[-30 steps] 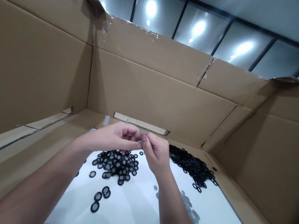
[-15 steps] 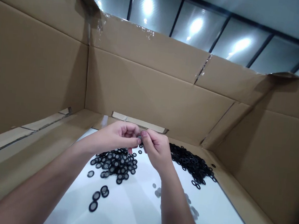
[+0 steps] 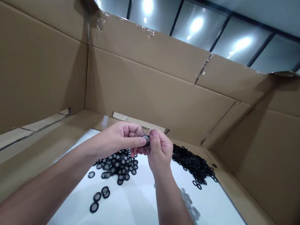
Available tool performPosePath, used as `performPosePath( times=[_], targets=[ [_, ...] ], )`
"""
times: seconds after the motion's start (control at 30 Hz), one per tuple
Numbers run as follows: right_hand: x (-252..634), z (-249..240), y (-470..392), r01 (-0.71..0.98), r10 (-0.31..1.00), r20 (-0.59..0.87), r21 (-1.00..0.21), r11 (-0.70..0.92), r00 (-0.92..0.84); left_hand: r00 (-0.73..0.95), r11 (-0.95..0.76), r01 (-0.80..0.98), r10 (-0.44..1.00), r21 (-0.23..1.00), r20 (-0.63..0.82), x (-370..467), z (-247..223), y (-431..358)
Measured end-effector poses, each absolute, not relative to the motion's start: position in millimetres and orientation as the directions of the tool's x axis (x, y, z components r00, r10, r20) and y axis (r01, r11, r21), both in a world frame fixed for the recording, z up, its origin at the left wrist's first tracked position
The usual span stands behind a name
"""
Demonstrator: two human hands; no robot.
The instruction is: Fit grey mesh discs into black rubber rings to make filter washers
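Evidently, a big cardboard box point(image 3: 148, 70) is filling most of the frame, its walls standing left, back and right, while dark-framed panes point(image 3: 155, 7) are showing bright lights along the top. Down at the lower centre, a white board point(image 3: 130, 206) is covering much of the floor. Two bare forearms are reaching in from the bottom edge, and the left hand point(image 3: 122, 138) and right hand point(image 3: 161, 149) are meeting just below the middle, both closing thumb and fingers on one small piece.

To the right of the hands, a dark heap of bare black rings point(image 3: 192, 164) is spreading towards the board's edge. Under and below the left hand, a heap of filled rings point(image 3: 118, 166) is lying, grey centres showing. A few stray filled rings point(image 3: 94, 207) are sitting nearer, at the lower left. Partly behind the right forearm, loose grey discs point(image 3: 195, 213) are scattering at the lower right.

Judging by the heaps, a good many rings are already carrying centres (I'm not managing a count), yet plenty of bare rings and loose discs are waiting. Smallest of all, the held ring point(image 3: 145, 138) is sitting between the thumbs, its centre looking grey; whether it's fully seated, I'm not able to tell.
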State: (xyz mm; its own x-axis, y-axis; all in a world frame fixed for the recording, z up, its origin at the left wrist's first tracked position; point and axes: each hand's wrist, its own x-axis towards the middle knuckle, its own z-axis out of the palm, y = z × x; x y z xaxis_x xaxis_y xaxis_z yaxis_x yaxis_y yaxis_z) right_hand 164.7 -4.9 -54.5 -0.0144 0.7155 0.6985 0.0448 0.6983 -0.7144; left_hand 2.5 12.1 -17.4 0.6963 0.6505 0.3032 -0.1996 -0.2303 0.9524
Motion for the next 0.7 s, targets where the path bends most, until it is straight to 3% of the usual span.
performPosePath(
  times=[0.1, 0.3, 0.5, 0.7],
  targets=[
    [163, -54, -8, 0.149, 0.679, 0.735, -0.67, 0.727, -0.005, 0.729, -0.223, -0.157, 0.631, 0.962, 0.266, -5, -15, 16],
    [159, -52, -14, 0.473, 0.505, 0.854, -0.396, 0.787, -0.125, 0.776, -0.293, -0.011, 0.6, 0.956, 0.192, -22, -9, 21],
    [148, -59, -12, 0.507, 0.497, 0.859, -0.486, 0.712, 0.126, 0.725, -0.252, -0.164, 0.625, 0.954, 0.29, -10, -13, 18],
    [152, -56, -12, 0.334, 0.592, 0.802, -0.582, 0.741, 0.083, 0.701, -0.255, -0.216, 0.631, 0.942, 0.332, -3, -17, 17]
  ],
)
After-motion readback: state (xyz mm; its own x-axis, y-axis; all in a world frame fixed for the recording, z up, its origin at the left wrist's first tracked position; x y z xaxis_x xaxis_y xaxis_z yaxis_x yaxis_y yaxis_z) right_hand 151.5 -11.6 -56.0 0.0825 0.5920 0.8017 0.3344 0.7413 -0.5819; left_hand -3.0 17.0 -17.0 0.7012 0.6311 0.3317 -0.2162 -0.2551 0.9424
